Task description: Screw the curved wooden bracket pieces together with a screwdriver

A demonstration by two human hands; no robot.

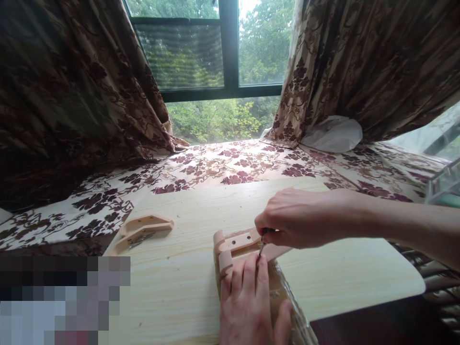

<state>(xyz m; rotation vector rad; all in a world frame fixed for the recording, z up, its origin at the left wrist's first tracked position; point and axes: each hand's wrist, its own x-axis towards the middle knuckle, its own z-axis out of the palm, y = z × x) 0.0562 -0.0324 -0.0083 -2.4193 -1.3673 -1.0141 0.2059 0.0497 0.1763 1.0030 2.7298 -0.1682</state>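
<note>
My right hand is closed round a small dark-handled tool, whose metal shaft points down at a pinkish-beige part. That part has raised rounded ends and two dark holes or screws. It rests on a brown block wrapped in clear film. With its fingers stretched forward, my left hand lies flat on the near side of the part and block. The tool's tip meets the part right by my left fingertips; the exact contact point is hidden.
A pale wood-grain board lies beneath everything. On its left sit a similar beige angled part and small metal pieces. Behind is floral cloth, with a white plastic bag. A blurred, pixelated area covers the lower left.
</note>
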